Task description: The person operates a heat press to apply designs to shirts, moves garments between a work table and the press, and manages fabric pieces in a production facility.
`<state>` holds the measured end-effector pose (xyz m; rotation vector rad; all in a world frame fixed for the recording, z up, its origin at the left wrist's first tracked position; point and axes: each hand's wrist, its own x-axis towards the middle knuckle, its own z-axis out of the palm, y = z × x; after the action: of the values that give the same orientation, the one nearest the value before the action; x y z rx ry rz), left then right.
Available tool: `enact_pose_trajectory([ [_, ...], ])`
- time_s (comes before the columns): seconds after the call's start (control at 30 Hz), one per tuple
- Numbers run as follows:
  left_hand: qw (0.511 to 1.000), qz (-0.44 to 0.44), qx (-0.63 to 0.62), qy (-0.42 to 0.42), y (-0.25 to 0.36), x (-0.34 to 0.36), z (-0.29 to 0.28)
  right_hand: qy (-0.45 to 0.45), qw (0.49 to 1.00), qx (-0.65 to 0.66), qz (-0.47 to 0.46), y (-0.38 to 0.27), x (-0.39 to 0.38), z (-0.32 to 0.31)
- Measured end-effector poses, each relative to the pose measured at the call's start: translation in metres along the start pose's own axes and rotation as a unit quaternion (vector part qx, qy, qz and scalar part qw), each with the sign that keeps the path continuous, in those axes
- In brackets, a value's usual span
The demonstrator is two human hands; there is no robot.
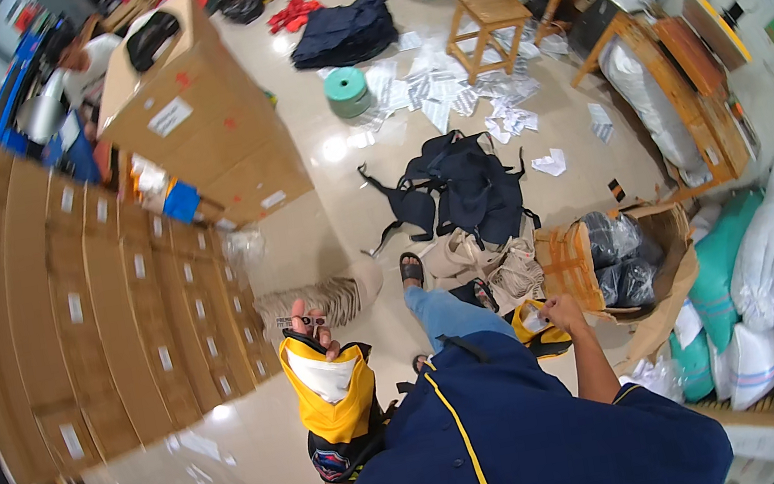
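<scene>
The left hand (pixel 314 334) is held up with a small dark thing (pixel 317 321) at its fingers, but their grip cannot be told, and its wrist is hidden by a yellow-and-black cloth piece (pixel 361 395). By the right hip, a second cloth piece (pixel 524 323) is pinched by the right hand (pixel 561 311), its fingertips partly hidden. The floor is hemmed in by tall brown boxes (pixel 115 315) and an open box (pixel 567 261).

A cluttered workshop: stacked cartons (pixel 116 320), bulging sacks (pixel 765 233), fabric piles (pixel 344 34).
</scene>
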<state>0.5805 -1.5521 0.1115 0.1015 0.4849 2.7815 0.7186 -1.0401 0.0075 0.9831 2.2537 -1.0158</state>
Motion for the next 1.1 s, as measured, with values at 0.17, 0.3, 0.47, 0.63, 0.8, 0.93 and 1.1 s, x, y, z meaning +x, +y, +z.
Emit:
enact_pose_trajectory([
  [0.17, 0.998, -0.051, -0.028, -0.022, 0.019, 0.164, -0.011, 0.040, 0.998, 0.030, 0.027, -0.089, 0.061, -0.009],
  [0.3, 0.992, -0.116, -0.021, -0.037, 0.028, 0.290, -0.002, 0.084, 0.993, 0.068, 0.041, -0.152, 0.096, -0.036],
  [0.47, 0.973, -0.212, -0.034, -0.084, 0.014, 0.441, -0.003, 0.150, 0.975, 0.155, 0.051, -0.227, 0.143, -0.083],
  [0.63, 0.951, -0.273, -0.030, -0.139, -0.018, 0.601, -0.029, 0.207, 0.949, 0.214, 0.108, -0.284, 0.207, -0.120],
  [0.8, 0.933, -0.338, -0.061, -0.106, -0.073, 0.780, -0.053, 0.289, 0.911, 0.251, 0.155, -0.306, 0.293, -0.145],
  [0.93, 0.869, -0.413, -0.145, -0.229, -0.099, 0.916, -0.024, 0.331, 0.883, 0.236, 0.233, -0.363, 0.321, -0.200],
  [1.1, 0.820, -0.474, -0.077, -0.312, -0.135, 1.059, 0.025, 0.438, 0.827, 0.263, 0.234, -0.405, 0.326, -0.260],
])
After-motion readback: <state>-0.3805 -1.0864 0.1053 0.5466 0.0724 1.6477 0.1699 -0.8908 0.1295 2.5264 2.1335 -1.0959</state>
